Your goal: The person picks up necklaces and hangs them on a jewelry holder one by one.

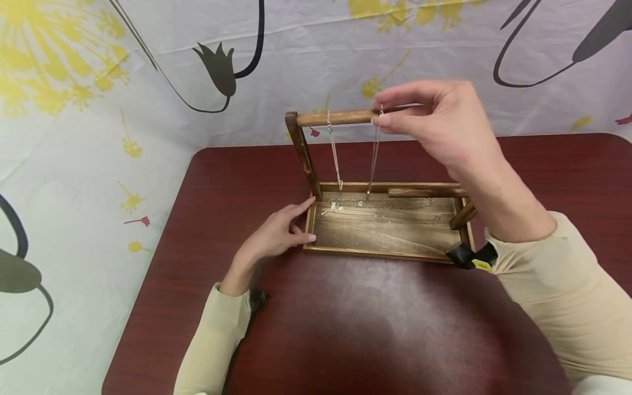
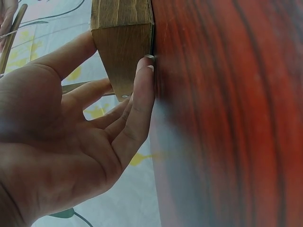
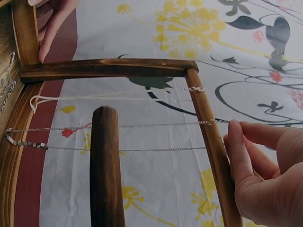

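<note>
A wooden jewelry stand [image 1: 375, 238] has a shallow tray base and an upper bar [image 1: 340, 117]. My right hand [image 1: 444, 123] pinches one end of a silver necklace [image 1: 373, 164] between thumb and fingertips at that bar. In the right wrist view, the held necklace [image 3: 165, 124] passes over the bar and its strands reach down to the tray. Left of it, another thin necklace [image 1: 336, 159] hangs from the bar. My left hand [image 1: 276, 233] holds the tray's left end, thumb at the front corner; the left wrist view shows fingers against the wood [image 2: 125, 54].
Several fine chains [image 1: 395, 204] lie in the tray. A lower wooden bar [image 1: 424, 192] crosses above its right rear side, partly behind my right wrist. The stand is on a dark red table [image 1: 345, 329]; a white cloth with floral print [image 1: 306, 60] hangs behind.
</note>
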`<action>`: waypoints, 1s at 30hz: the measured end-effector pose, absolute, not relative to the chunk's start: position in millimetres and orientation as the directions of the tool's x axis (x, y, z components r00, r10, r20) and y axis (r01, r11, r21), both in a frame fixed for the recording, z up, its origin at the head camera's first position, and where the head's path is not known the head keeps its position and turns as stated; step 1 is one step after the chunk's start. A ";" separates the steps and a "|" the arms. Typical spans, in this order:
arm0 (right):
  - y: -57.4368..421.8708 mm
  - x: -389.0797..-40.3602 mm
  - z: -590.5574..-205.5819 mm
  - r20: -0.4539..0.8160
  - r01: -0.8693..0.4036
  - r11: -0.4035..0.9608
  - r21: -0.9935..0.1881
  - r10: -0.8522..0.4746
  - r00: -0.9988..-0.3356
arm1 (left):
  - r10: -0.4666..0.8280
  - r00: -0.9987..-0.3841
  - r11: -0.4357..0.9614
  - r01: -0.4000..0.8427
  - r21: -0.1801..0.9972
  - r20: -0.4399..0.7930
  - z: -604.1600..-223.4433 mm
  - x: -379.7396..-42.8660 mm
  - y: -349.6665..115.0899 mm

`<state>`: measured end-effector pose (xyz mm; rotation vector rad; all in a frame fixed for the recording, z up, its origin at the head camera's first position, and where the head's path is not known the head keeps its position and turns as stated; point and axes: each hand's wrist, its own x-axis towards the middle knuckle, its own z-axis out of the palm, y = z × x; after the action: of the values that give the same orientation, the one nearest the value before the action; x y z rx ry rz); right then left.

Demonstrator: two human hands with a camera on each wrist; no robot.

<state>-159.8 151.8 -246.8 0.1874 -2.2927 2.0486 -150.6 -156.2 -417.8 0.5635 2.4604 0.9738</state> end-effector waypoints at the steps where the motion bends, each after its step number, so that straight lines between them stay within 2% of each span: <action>1: 150.5 -160.1 -247.0 0.130 -0.136 0.109 -0.985 -0.055 -0.990 | 0.514 -0.824 0.669 0.210 0.713 -0.240 -417.8 -150.5 -156.1; 16: 139.6 -162.1 -248.1 0.123 -0.127 0.051 -0.991 -0.078 -0.989 | 0.517 -0.821 0.667 0.211 0.715 -0.240 -416.8 -151.8 -155.0; 30: 131.6 -160.8 -245.8 0.113 -0.124 0.149 -0.981 -0.079 -0.990 | 0.525 -0.819 0.656 0.217 0.723 -0.230 -415.3 -149.8 -154.9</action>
<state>-160.8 131.6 -245.8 0.2075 -2.3542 2.0165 -149.8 -154.9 -415.3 0.5823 2.4515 0.9920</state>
